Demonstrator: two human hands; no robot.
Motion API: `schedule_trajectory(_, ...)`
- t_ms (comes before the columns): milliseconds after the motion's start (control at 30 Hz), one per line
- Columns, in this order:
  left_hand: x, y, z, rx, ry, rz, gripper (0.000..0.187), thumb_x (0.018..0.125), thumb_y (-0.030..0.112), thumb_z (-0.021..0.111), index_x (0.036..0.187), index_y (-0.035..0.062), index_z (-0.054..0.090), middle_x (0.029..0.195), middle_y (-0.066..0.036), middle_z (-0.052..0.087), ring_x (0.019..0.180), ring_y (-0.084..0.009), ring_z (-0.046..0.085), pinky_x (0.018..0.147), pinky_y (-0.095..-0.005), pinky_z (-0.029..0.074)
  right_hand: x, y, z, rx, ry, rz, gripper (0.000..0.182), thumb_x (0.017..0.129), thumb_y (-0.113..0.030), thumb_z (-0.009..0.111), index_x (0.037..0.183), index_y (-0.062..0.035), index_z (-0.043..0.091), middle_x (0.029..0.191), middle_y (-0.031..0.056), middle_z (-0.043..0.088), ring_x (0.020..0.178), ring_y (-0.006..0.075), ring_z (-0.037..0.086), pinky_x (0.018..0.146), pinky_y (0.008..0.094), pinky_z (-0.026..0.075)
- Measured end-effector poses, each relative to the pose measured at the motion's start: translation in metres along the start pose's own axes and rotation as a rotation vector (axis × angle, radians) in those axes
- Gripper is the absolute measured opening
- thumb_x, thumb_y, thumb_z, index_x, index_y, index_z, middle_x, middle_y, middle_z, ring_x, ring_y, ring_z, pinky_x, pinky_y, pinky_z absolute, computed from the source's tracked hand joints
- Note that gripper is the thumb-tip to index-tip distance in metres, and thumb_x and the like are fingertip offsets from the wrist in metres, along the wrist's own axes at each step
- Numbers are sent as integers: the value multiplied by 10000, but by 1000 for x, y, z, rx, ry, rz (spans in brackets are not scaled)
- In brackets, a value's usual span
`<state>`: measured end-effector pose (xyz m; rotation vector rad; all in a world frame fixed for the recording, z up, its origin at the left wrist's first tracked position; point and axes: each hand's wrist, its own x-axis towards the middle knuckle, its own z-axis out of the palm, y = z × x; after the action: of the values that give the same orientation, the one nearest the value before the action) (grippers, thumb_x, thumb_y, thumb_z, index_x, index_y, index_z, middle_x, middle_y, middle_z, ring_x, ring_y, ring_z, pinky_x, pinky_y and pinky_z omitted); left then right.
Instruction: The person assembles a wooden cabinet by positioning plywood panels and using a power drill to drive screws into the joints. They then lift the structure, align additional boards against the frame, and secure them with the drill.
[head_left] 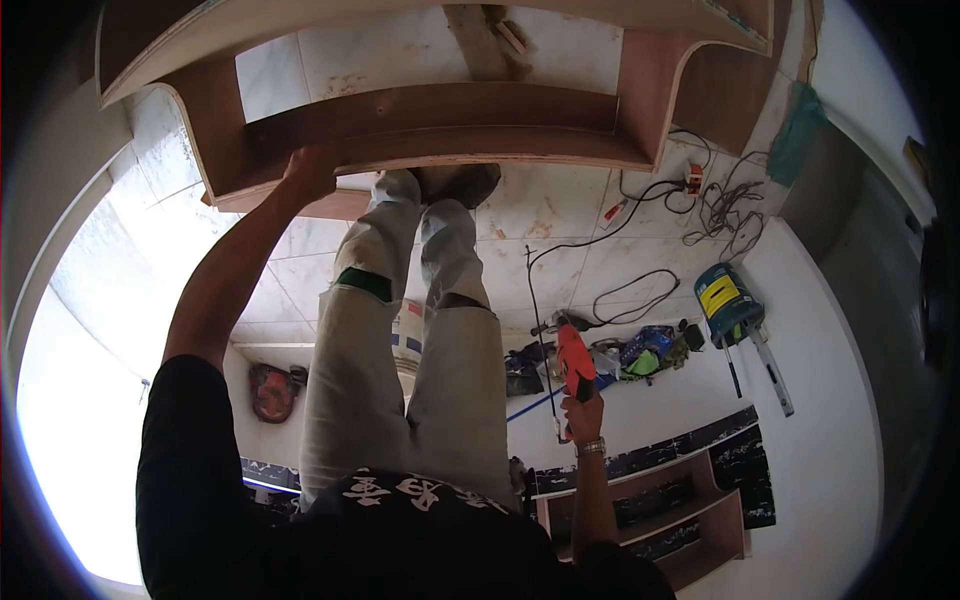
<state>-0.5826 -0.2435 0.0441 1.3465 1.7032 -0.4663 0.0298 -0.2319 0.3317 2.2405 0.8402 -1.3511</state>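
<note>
Well, here is the layout, with twelve o'clock at the top of the view:

- The left hand (312,172), at ten o'clock, has its fingers curled over the near edge of the curved wooden shelf (430,112), gripping it.
- The right hand (583,415), between four and five o'clock, is closed round the handle of a red power tool (575,362); the tool's front end points towards twelve. A metal watch (591,447) sits on that wrist.
- The wooden shelf spreads across twelve o'clock, touching the left hand and well apart from the right hand and the tool.
- Between the two arms, light trousers (455,375) run up towards twelve, with green showing at one knee and a dark shoe (472,186) just below the shelf's edge.
- Partly hidden between the legs is a pale bucket (407,330).
- Just beyond the tool, between three and four o'clock, lies a heap of bags (645,350) in blue, green and black.
- Near three o'clock, a teal bucket (722,292) with a yellow label leans tilted beside a long metal tool (772,370).
- At two o'clock, dark cables (730,215) lie tangled on the pale tiles (560,215), near a green cloth (797,135).
- Past the right forearm, between four and five o'clock, is a smaller wooden shelf (725,520).
- At eight o'clock sits a red machine (273,392).
</note>
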Motion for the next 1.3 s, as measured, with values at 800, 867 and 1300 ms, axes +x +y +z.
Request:
schedule_trajectory(800, -43, 132, -194, -334, 927, 287, 286, 875, 8, 704, 1126, 140, 740, 1024, -107, 734, 917, -316, 736, 767, -434, 616, 63, -249, -103, -374, -137, -655, 668, 746, 5, 643, 1405, 2, 540, 1062, 187, 714, 914, 299, 707, 848, 368, 546)
schedule_trajectory(867, -37, 151, -275, -197, 1156, 338, 337, 883, 92, 772, 1207, 174, 728, 1126, -76, 719, 969, -302, 725, 886, -402, 601, 73, -253, -117, -374, -179, -650, 673, 747, 10, 641, 1412, 1, 536, 1075, 179, 715, 935, 278, 705, 862, 361, 544)
schedule_trajectory(1300, 117, 147, -334, 288, 123, 58, 351, 872, 393, 687, 1127, 160, 750, 993, -197, 744, 934, -397, 710, 816, -522, 563, 99, -322, -93, -916, -86, -1031, 809, 735, -79, 758, 1481, -73, 446, 1052, 163, 688, 960, 380, 678, 752, 490, 576)
